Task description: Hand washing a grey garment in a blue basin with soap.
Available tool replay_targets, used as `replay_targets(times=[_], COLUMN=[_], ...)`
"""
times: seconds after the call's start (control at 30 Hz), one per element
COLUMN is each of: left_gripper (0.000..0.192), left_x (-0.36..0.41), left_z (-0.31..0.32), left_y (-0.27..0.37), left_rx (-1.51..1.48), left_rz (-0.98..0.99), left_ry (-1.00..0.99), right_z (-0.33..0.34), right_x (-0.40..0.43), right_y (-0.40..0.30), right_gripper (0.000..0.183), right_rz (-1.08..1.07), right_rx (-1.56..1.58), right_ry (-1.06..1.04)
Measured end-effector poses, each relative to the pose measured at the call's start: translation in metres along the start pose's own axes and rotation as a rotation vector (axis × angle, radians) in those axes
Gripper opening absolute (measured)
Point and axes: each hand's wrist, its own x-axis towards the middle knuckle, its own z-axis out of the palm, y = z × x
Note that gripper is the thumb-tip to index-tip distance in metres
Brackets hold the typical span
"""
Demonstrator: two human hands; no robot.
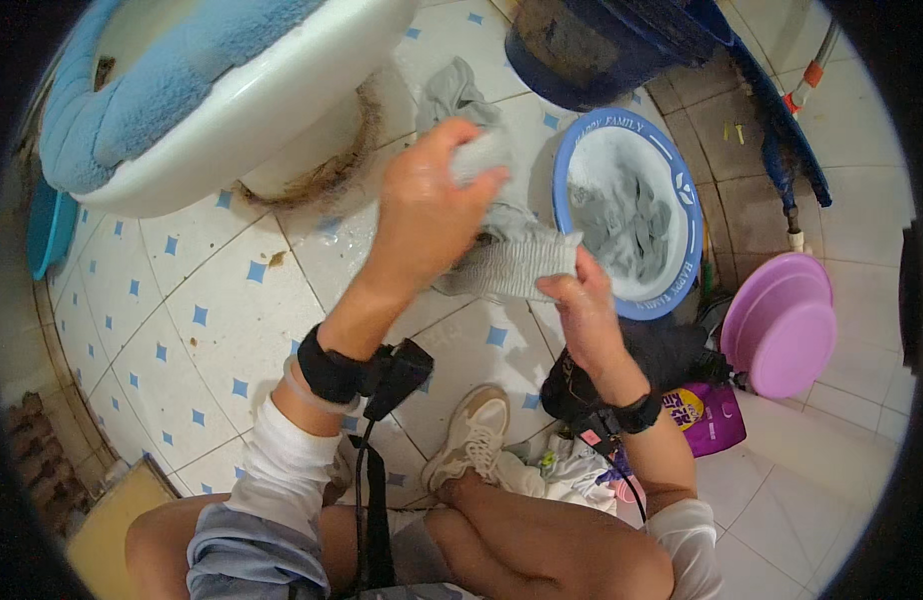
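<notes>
My left hand is closed around a pale, rounded thing, blurred, perhaps a bar of soap or bunched cloth. Between finger and thumb, my right hand grips the ribbed elastic band of a wet grey garment. The band is pulled out sideways between my hands, and more grey cloth spreads beyond my left hand. To the right stands a blue-rimmed basin holding grey cloth in sudsy water.
A toilet with a blue fleece seat cover is at the upper left. A dark bucket stands beyond the basin. At right are a pink basin and a purple packet. Clothes lie near my shoe on the tiles.
</notes>
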Motion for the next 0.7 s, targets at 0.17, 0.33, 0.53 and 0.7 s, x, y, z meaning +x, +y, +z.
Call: replay_targets(times=[0.17, 0.33, 0.53, 0.7], left_gripper=[0.027, 0.033, 0.047, 0.059], left_x=[-0.007, -0.016, -0.033, -0.04], left_z=[0.01, 0.023, 0.029, 0.025], left_y=[0.041, 0.024, 0.016, 0.028], left_rx=[-0.13, -0.094, -0.256, 0.199], left_rz=[0.208, 0.298, 0.395, 0.525], left_ry=[-0.286, -0.398, -0.613, -0.262], right_z=[0.011, 0.004, -0.018, -0.028], right_x=[-0.003, -0.005, -0.003, -0.001], right_y=[-0.039, -0.042, -0.03, -0.056], right_gripper=[0.032, 0.04, 0.031, 0.028], right_rz=[-0.056, 0.089, 0.23, 0.151], right_rx=[0.222, 0.49, 0.623, 0.613], right_ry=[-0.003, -0.07, 0.016, 0.03])
